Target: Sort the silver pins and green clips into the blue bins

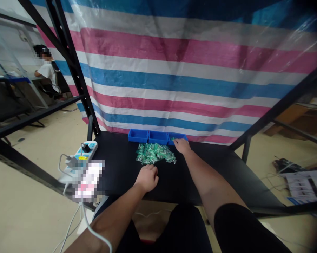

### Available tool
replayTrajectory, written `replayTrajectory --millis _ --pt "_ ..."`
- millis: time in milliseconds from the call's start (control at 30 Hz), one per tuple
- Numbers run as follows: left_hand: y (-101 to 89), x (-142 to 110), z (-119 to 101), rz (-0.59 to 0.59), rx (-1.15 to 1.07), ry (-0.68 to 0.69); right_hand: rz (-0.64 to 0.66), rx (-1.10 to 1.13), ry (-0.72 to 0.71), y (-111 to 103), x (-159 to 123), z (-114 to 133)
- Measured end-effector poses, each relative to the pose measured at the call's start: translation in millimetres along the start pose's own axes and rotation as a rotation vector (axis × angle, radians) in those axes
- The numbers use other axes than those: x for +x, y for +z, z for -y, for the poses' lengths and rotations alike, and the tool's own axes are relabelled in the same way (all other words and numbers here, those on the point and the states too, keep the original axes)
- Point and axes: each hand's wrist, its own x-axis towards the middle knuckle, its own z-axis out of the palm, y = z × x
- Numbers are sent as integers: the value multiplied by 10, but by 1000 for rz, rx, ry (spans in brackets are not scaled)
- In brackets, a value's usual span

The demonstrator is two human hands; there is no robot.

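Note:
A heap of small green-and-silver packets (154, 153) lies on the black tabletop (118, 175). Close to the heap's near edge rests my left hand (147, 177), its fingers curled in; whatever they may hold is hidden. My right hand (183, 145) reaches to the right-hand blue bin (178, 136), with its fingers bent over the near rim. What lies under those fingertips is too small to make out. Some green shows inside that bin. To its left stand the middle blue bin (158, 137) and the left blue bin (138, 135), side by side in a row.
A striped plastic sheet (160, 80) hangs behind the table, between black metal posts (74, 66). At the left edge are a white power strip (88, 149), cables and a blurred-out phone-like item (90, 181). Further back on the left, a person (48, 72) sits at another table.

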Motion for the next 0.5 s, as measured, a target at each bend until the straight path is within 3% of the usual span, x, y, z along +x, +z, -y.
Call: replayTrajectory --millis 167,267,367,500 --pt "-23 -2 -12 2 23 -4 -79 22 -48 -132 -66 98" --pt "-48 -3 -29 14 24 -7 -109 88 -237 -242 -152 268" --pt "-67 -1 -41 24 22 -17 -21 184 -442 -301 -314 486" --pt "-69 4 -35 32 32 -22 -41 219 -486 -264 -667 747"
